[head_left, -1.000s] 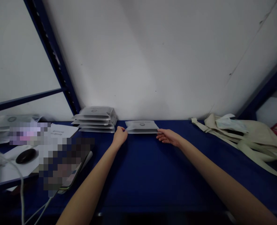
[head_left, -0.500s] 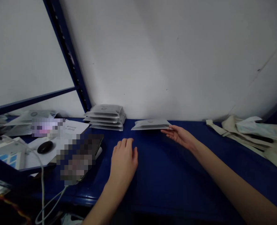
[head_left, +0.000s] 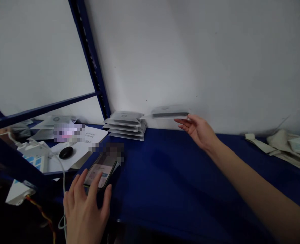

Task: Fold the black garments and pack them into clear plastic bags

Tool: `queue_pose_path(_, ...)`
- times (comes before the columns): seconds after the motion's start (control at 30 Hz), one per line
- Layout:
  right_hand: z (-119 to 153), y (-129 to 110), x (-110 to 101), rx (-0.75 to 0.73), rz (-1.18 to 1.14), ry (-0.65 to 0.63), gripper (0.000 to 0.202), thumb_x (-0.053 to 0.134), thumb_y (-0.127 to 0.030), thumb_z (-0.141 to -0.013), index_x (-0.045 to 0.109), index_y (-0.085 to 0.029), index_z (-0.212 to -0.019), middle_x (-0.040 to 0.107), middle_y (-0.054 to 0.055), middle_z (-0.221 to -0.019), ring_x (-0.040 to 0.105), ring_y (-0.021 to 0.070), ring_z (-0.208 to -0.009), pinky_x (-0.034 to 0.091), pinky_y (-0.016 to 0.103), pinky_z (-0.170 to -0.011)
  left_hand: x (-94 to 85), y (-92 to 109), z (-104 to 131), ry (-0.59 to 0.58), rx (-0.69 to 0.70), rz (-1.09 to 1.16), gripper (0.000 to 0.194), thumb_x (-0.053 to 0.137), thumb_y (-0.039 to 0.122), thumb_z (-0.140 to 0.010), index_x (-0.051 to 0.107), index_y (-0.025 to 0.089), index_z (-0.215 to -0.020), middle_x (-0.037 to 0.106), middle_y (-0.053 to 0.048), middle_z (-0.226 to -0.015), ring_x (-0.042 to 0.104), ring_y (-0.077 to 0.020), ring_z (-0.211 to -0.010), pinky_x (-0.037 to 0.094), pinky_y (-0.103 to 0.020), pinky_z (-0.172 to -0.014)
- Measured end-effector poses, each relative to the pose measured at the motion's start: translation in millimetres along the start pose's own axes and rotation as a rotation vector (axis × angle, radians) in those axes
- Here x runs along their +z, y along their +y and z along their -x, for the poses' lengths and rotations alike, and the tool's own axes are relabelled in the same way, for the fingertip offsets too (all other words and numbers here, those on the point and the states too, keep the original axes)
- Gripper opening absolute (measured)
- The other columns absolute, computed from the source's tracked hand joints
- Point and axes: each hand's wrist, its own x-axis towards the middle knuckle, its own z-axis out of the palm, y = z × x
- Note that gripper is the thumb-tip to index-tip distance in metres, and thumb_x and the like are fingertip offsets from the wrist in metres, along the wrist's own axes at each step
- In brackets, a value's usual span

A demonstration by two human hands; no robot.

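My right hand [head_left: 197, 130] grips the right end of a frosted plastic packet [head_left: 170, 112], with a dark flat thing inside, and holds it above the blue shelf [head_left: 170, 176] near the wall. Fingers spread, my left hand [head_left: 87, 203] is over the lower end of a phone [head_left: 104, 167] with a lit screen; the index fingertip is at the screen, though whether it touches is hard to tell. Behind the phone, several similar packets form a stack [head_left: 126, 123] against the wall, just left of the held packet.
Left of the phone lie papers [head_left: 91, 135], a black mouse [head_left: 66, 153], more packets [head_left: 55, 120] and a white power strip [head_left: 35, 159] with cables. A blue metal post [head_left: 91, 57] rises behind. Beige cloth straps [head_left: 279, 145] lie at the right. Part of another person's hand shows far left.
My right hand has raised the packet off the shelf. My left hand has moved left from the bare shelf to the phone, its fingers spreading. The view has shifted left.
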Motion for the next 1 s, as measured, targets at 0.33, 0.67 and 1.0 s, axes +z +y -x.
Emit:
queue_pose_path(0.33, -34, 14, 76, -0.033, -0.218, -0.144, 0.012, 0.049, -0.021, -0.079, 0.043, -0.019, -0.068, 0.056, -0.002, -0.074, 0.064, 0.016, -0.088, 0.046, 0.022, -0.067, -0.6, -11, -7, -0.097, -0.034, -0.036, 0.055, 0.039, 0.05, -0.082, 0.045, 0.017, -0.125, 0.04, -0.018, -0.133, 0.038, -0.0346, -0.124, 0.033, -0.053, -0.098)
queue_pose_path(0.67, -56, 43, 126, 0.211, -0.007, -0.179, 0.017, 0.04, -0.016, -0.087, 0.049, -0.017, -0.072, 0.06, 0.001, -0.073, 0.058, 0.007, -0.054, 0.041, 0.018, -0.047, -1.8, -19, -18, -0.186, -0.139, 0.082, 0.067, 0.035, 0.06, -0.077, 0.043, 0.013, -0.125, 0.044, -0.018, -0.13, 0.039, -0.0347, -0.124, 0.035, -0.052, -0.098)
queue_pose_path(1.0, -42, 74, 102, 0.329, 0.184, -0.188, 0.038, 0.031, -0.044, -0.093, 0.052, -0.015, -0.082, 0.053, -0.001, -0.052, 0.046, 0.0066, -0.037, 0.031, 0.018, -0.036, 14.5, -27, -28, -0.248, -0.104, 0.1, 0.069, 0.043, 0.056, -0.077, 0.035, 0.014, -0.131, 0.051, -0.016, -0.126, 0.048, -0.0342, -0.116, 0.041, -0.052, -0.093)
